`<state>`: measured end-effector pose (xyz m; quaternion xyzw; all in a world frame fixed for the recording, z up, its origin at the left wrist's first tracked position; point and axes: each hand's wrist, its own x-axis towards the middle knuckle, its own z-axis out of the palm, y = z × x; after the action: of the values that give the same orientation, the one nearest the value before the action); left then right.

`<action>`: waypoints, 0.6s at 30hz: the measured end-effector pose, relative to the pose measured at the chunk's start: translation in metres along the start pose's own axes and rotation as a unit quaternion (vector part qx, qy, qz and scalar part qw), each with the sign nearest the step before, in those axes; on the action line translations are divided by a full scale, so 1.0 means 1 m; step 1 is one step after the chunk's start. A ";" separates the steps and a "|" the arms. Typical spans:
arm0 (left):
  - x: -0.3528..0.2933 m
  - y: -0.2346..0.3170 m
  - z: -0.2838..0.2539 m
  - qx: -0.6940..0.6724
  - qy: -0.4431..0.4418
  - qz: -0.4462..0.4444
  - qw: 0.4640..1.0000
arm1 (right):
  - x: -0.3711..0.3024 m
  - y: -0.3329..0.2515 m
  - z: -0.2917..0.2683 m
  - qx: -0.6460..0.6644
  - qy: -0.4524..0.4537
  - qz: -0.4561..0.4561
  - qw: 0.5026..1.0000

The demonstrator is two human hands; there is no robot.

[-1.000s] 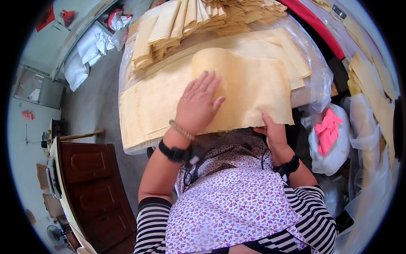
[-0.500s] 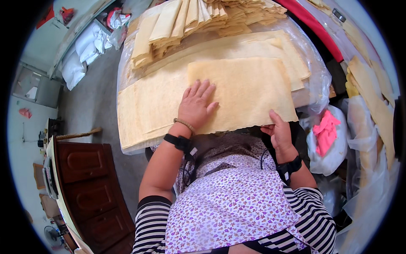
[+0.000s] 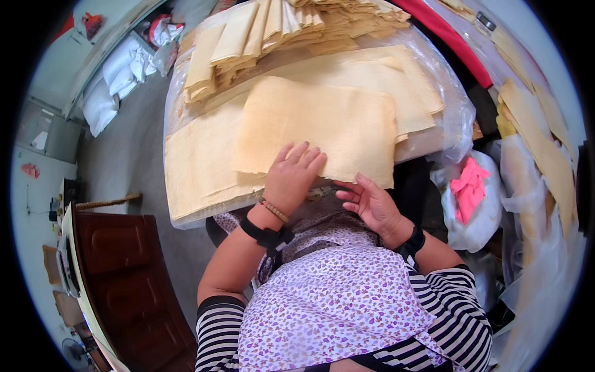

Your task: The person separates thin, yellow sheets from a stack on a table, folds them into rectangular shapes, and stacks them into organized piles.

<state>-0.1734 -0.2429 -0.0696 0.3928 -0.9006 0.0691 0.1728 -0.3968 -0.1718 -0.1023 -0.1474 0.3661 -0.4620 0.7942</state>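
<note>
One sheet (image 3: 316,121) lies on other sheets (image 3: 201,164) atop a plastic-covered table (image 3: 455,127); left hand (image 3: 294,170) flat on it, right hand (image 3: 375,208) half-curled at its near edge, grip unclear. Beyond: cabinet (image 3: 124,266), grey floor (image 3: 127,161).

Loose sheet (image 3: 316,124) on sheet stack (image 3: 198,158).
Folded sheets (image 3: 232,40) behind; cabinet (image 3: 121,245), left; bag (image 3: 477,229), right, cloth (image 3: 470,186) upon it.

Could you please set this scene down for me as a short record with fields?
Left grip: fingers over the near edge of the top sheet; thumb hidden
Right grip: thumb at the same edge; whether it pinches is unclear
Top sheet: pale yellow, lying over wider sheets
Beyond them: folded sheets, piled
Person's right: pink cloth on a white bundle
Person's left: dark wooden cabinet
</note>
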 end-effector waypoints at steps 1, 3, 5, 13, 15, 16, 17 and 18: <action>-0.006 -0.008 -0.002 0.006 -0.009 -0.002 1.000 | 0.001 0.005 0.003 -0.001 -0.004 0.005 1.000; -0.016 -0.016 -0.005 -0.007 -0.003 -0.019 1.000 | 0.005 0.016 0.009 -0.030 -0.044 0.018 0.998; -0.022 -0.018 -0.004 0.014 0.004 -0.036 0.999 | 0.010 0.024 0.010 -0.067 -0.068 0.012 0.995; -0.016 0.018 0.007 -0.081 0.089 -0.079 0.990 | 0.005 0.016 0.026 -0.258 -0.045 -0.064 0.963; -0.023 0.011 0.004 -0.123 0.086 -0.092 0.984 | 0.006 0.014 0.018 -0.271 -0.090 -0.042 0.958; -0.028 0.005 0.002 -0.123 0.087 -0.091 0.984 | 0.006 0.012 0.014 -0.279 -0.138 -0.023 0.950; -0.035 -0.004 0.002 -0.162 0.115 -0.116 0.973 | 0.005 0.009 0.009 -0.280 -0.139 -0.024 0.950; -0.044 -0.015 0.001 -0.199 0.141 -0.142 0.959 | 0.004 0.006 0.003 -0.336 -0.157 -0.029 0.928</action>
<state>-0.1355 -0.2233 -0.0865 0.4604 -0.7977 -0.0816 0.3809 -0.3891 -0.1727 -0.1054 -0.4866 0.3656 -0.3057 0.7321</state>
